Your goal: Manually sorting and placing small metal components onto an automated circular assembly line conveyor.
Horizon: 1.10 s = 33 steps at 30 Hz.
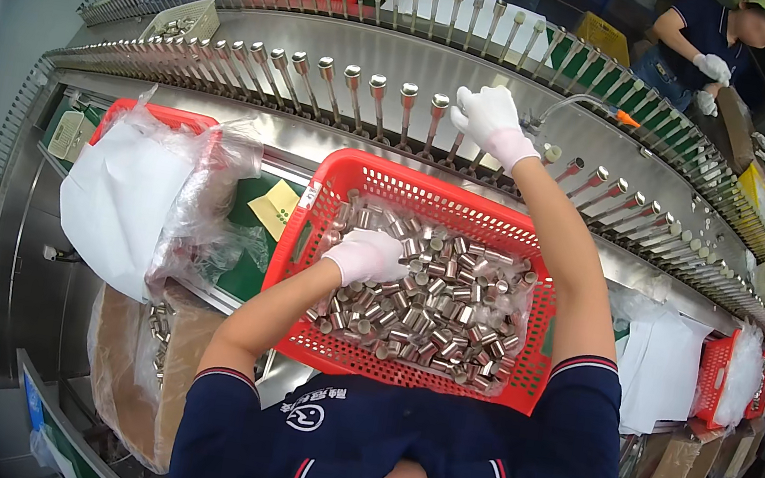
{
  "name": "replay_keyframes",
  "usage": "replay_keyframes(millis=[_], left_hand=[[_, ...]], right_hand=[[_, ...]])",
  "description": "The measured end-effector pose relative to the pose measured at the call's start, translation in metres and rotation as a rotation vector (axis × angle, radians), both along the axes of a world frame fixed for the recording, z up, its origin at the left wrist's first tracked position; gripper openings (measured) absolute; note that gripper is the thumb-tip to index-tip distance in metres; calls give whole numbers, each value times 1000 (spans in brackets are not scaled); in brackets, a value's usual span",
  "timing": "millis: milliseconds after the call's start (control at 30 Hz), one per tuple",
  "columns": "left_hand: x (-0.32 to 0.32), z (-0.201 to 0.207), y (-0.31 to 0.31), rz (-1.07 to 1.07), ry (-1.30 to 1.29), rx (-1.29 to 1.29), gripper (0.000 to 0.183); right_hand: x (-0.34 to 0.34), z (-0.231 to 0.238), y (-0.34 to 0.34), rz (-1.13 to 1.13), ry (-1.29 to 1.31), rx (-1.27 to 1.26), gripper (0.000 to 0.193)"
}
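Note:
A red perforated basket (pixel 290 265) in front of me holds many small shiny metal caps (pixel 453 294) on a clear plastic liner. My left hand (pixel 368 257), in a white glove, rests among the caps with its fingers curled; what lies in them is hidden. Beyond the basket's far rim, my gloved right hand (pixel 489 119) is closed at the row of upright pegs, and its fingers hide what they hold. Left of it, pegs carry silver caps (pixel 408 96). Just to its right stands a peg with a pale greenish tip (pixel 552 153).
A second row of pegs (pixel 474 20) runs behind the metal track (pixel 333 39). White sheeting (pixel 126 201) and clear plastic cover a red basket at left. Cardboard boxes (pixel 174 376) stand below. A thin tube with an orange tip (pixel 626 118) lies at right. Co-workers (pixel 694 38) work across the line.

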<state>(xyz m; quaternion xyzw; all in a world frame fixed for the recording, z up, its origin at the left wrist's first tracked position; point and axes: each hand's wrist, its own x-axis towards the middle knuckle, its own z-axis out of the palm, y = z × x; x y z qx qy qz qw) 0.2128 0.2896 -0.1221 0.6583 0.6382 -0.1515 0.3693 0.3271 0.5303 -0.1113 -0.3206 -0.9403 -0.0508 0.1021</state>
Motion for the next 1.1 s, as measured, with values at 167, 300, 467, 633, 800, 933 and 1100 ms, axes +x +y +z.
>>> replay_keyframes(millis=[167, 300, 467, 633, 800, 933, 1100], left_hand=[[-35, 10, 71, 490, 97, 700, 43], [-59, 36, 140, 437, 221, 912, 40], [-24, 22, 169, 348, 248, 920, 24], [41, 130, 79, 182, -111, 1213, 27], [6, 36, 25, -84, 50, 199, 42], [-31, -2, 64, 276, 86, 377, 41], [-49, 27, 144, 541, 189, 794, 47]], right_hand=[[34, 31, -17, 66, 466, 108, 20], [32, 104, -125, 298, 88, -155, 24], [80, 22, -155, 280, -28, -411, 28], [59, 22, -58, -140, 214, 287, 31], [45, -7, 0, -19, 50, 87, 22], [74, -3, -4, -52, 373, 222, 15], [63, 120, -133, 359, 371, 20, 21]])
